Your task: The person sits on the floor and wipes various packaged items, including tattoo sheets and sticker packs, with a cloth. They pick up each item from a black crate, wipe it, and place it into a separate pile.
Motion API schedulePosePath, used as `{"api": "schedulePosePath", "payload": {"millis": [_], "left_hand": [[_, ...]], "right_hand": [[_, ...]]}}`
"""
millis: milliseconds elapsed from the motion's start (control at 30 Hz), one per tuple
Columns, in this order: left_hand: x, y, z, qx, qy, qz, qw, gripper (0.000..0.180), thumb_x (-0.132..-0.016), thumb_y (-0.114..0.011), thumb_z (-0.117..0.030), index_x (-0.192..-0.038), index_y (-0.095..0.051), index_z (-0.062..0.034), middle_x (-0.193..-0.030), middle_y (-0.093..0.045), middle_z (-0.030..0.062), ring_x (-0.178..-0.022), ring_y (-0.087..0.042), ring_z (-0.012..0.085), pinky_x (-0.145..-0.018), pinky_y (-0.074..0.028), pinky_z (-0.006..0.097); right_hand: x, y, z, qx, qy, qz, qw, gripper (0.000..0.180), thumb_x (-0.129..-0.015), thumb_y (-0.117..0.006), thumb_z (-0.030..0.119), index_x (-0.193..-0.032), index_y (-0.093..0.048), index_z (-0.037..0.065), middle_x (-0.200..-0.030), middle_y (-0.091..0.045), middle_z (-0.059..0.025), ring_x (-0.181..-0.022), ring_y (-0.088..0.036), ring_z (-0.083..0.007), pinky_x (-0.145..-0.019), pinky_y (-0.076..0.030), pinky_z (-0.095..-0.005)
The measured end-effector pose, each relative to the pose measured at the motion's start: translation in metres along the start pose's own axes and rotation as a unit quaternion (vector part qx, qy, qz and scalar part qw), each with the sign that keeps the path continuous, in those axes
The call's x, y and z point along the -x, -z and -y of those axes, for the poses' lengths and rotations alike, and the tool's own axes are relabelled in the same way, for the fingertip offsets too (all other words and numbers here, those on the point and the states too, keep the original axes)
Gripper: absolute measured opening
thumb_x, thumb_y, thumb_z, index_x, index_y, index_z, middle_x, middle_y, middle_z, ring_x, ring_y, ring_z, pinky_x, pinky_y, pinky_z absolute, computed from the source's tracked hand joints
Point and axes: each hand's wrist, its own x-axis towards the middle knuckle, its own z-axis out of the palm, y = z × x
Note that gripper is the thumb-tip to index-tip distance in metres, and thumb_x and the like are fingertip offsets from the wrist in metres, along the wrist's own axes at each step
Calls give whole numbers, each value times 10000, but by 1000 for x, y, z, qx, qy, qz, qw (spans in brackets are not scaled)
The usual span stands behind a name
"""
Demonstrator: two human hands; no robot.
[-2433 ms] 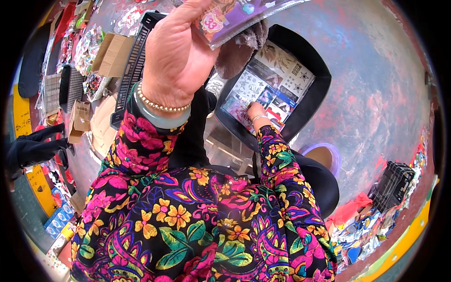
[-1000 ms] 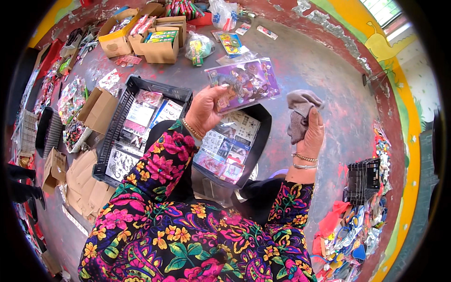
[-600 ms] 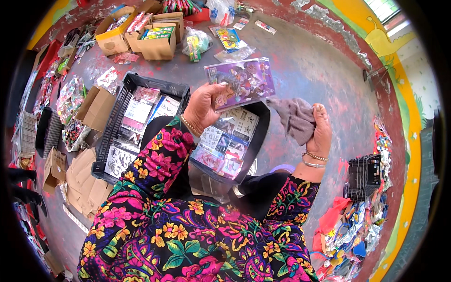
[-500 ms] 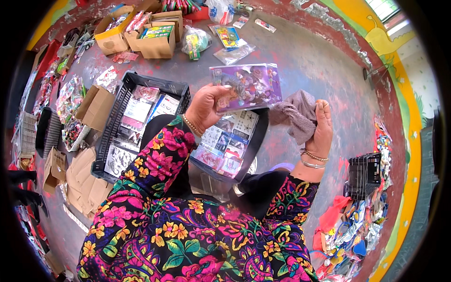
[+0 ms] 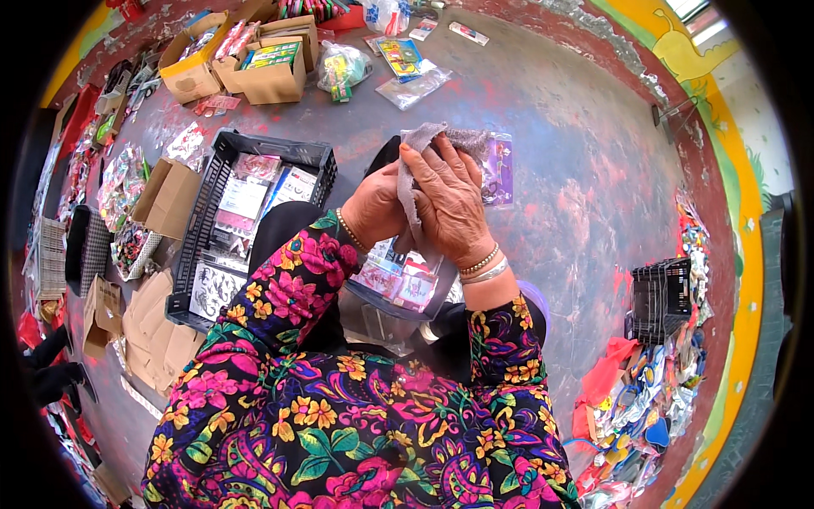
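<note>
Cloth point(image 5: 441, 140) now over packet point(image 5: 500, 170) — apparently.

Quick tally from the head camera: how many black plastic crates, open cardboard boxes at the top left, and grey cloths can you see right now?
Black plastic crates: 3
Open cardboard boxes, top left: 3
Grey cloths: 1, pressed by the right hand
Total: 7

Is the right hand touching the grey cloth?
Touching: the head view shows the right hand pressed flat on the grey cloth, which covers the purple packet.
</note>
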Motion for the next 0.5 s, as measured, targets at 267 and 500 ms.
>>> {"api": "schedulePosePath", "payload": {"millis": [267,500], "left_hand": [[-1,1,-6,-9,-9,-22,1000,527,-721,-436,27,-1246,-384,34,-1205,-488,175,-1118,-490,275,-969,-368,398],[0,0,-5,5,-31,-13,999,467,-877,-424,-280,-1282,-390,-50,-1261,-469,105,-1163,-452,252,-991,-334,400]], "right_hand": [[6,-3,-28,95,-98,-48,989,465,-850,-476,242,-1290,-432,100,-1308,-435,-114,-1256,-344,-294,-1035,-209,-420],[5,-7,-12,56,-63,-20,996,536,-833,-503,257,-1306,-380,38,-1321,-407,-146,-1262,-325,-325,-1033,-218,-461]]}}
